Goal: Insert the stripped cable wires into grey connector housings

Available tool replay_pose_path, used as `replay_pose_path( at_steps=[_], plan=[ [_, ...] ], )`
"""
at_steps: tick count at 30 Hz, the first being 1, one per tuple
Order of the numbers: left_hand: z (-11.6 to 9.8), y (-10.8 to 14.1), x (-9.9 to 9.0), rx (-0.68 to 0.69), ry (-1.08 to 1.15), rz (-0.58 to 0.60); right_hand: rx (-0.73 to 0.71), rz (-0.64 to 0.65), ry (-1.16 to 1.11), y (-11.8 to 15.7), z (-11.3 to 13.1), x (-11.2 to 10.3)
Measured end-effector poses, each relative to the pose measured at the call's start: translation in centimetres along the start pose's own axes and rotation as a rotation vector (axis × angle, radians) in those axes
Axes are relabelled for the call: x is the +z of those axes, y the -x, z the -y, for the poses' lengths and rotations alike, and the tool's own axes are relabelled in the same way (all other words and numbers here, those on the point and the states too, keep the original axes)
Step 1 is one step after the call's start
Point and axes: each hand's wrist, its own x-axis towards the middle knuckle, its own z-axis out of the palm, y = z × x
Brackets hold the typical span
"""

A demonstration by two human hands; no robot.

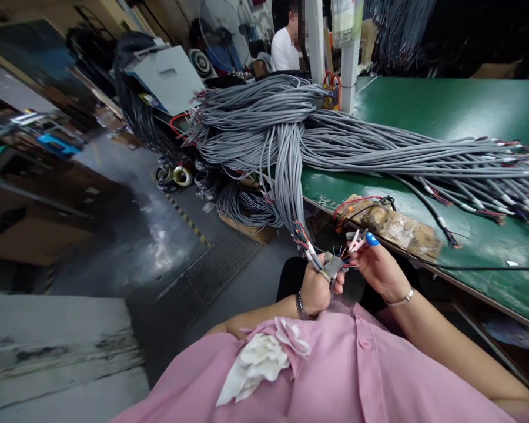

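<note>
My left hand [316,289] is closed around the end of a grey multi-core cable [312,256], with a worn grey wrap on its thumb. Thin coloured wires [340,254] fan out from the cable end between my two hands. Close by on the right, my right hand [381,271] has its fingers bent toward these wires, and a blue cover sits on its thumb tip. At its fingertips is a small pink-and-white piece [356,242]; whether it is held or wrapped on a finger is unclear. Other stripped cable ends [300,235] hang just beyond my left hand.
A large heap of grey cables [264,117] lies over the green table [423,106], with stripped ends to the right. A worn wooden block [392,226] sits at the table edge. More coiled cable [247,205] lies low down. A person in white [285,50] is behind.
</note>
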Motion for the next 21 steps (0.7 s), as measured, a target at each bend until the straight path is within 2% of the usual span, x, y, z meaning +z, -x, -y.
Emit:
replay_pose_path(
  at_steps=[4,10,14,21],
  plan=[
    [-0.3,-0.3,0.5,0.047,-0.012,-0.003,-0.026,-0.019,0.036,-0.1,-0.2,-0.2],
    [-0.1,-0.7,0.9,0.051,-0.068,-0.011,-0.185,-0.082,0.183,-0.5,-1.3,-0.9],
    [0.2,-0.7,0.9,0.069,-0.095,-0.014,-0.080,-0.030,0.097,-1.0,-1.3,-0.6],
    [0.7,-0.8,0.8,0.079,-0.136,-0.023,-0.058,-0.117,-0.097,-1.6,-1.5,0.0]
  ],
)
